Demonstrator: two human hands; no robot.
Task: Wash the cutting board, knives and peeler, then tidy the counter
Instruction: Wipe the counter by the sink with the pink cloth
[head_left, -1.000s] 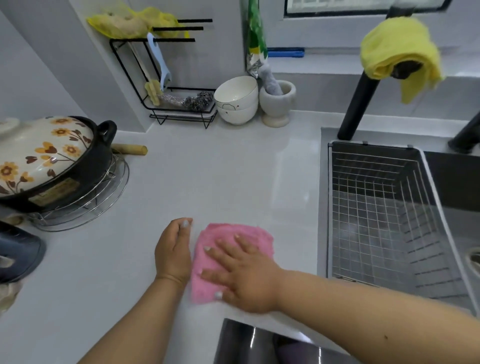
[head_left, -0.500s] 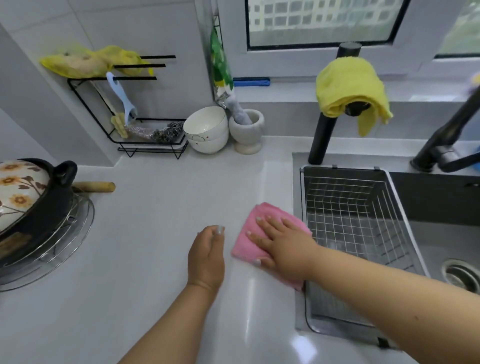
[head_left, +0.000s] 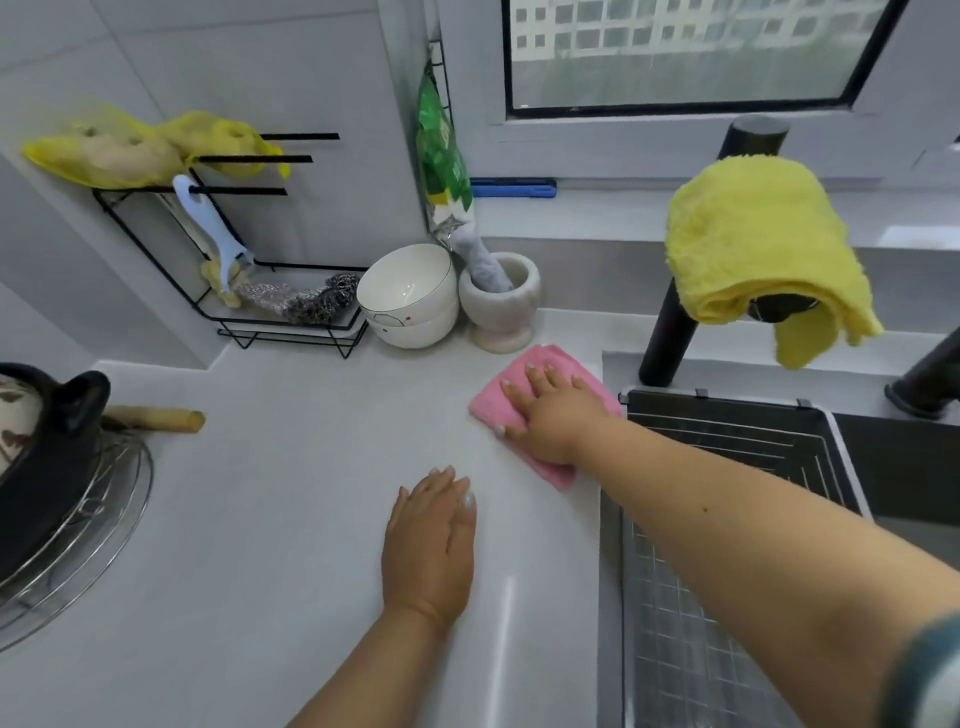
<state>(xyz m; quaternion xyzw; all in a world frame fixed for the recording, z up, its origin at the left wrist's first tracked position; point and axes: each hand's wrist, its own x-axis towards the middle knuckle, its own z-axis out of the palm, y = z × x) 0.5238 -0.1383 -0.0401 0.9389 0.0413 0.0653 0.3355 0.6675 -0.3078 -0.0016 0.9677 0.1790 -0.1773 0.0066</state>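
Note:
A pink cloth (head_left: 548, 364) lies flat on the white counter (head_left: 291, 467), close to the sink's left rim and just in front of the stone mortar. My right hand (head_left: 553, 413) presses on it with fingers spread and straight. My left hand (head_left: 431, 540) rests flat on the counter nearer to me, holding nothing. A light blue peeler (head_left: 210, 228) hangs on the black wire rack (head_left: 291, 332) at the back left. No cutting board or knives are in sight.
Stacked white bowls (head_left: 408, 296) and a mortar with pestle (head_left: 501, 301) stand at the back. A flowered pot (head_left: 47, 457) on a wire trivet sits left. Right is the sink with a wire basket (head_left: 727, 467), black faucet and yellow cloth (head_left: 758, 249).
My right hand has slid the pink cloth away from me and rightward, from near the counter's front to beside the mortar. My left hand stayed flat on the counter.

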